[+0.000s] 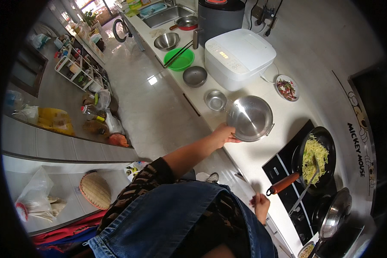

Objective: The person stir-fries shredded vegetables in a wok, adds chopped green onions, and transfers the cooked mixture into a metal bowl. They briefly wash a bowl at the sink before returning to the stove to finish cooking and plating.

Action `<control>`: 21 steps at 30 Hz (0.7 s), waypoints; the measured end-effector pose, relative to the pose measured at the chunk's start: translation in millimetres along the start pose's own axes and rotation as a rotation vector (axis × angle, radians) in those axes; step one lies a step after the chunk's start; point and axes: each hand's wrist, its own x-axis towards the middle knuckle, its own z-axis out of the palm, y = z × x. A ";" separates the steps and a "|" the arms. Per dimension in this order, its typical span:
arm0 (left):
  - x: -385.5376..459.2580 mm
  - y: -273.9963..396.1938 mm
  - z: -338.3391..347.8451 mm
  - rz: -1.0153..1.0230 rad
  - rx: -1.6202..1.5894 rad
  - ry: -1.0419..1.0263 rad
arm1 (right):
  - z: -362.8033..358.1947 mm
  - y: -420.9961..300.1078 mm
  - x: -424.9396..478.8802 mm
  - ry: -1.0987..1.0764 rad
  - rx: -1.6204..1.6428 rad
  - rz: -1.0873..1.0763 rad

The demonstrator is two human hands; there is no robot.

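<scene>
My left hand [224, 135] grips the near rim of a shiny stainless steel pot [251, 118] with small loop handles, tilted above the counter so its inside shows. A small metal bowl [216, 100] stands just to the left of the pot. My right hand [261, 205] is by the counter's front edge, below the tip of the brown handle [285, 183] of a black frying pan [331, 154], apart from it. The right hand's fingers are curled, and whether they hold anything is unclear. Shredded yellow-green vegetable [312, 158] fills the pan, with a metal spatula [304, 195] resting in it.
The pan sits on a black cooktop [274, 171], with a metal lid [337, 216] near it. Along the counter are a white rice cooker [242, 58], a plate of chopped food [287, 87], a dark bowl [195, 76], a green basin [182, 61] with chopsticks and a sink [167, 16].
</scene>
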 end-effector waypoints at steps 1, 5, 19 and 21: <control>-19.3 8.9 -6.1 0.019 0.005 0.042 | 10.5 -9.1 8.3 -0.043 -0.009 -0.034; -56.1 32.3 -102.7 0.651 0.663 -0.189 | 52.2 -52.7 29.9 -0.127 -0.065 -0.221; -192.0 172.3 -400.5 0.581 -0.164 0.422 | 265.1 -204.1 55.5 -0.209 -0.055 -0.324; -212.9 202.2 -410.3 0.642 -0.171 0.523 | 306.2 -231.6 52.5 -0.247 -0.058 -0.316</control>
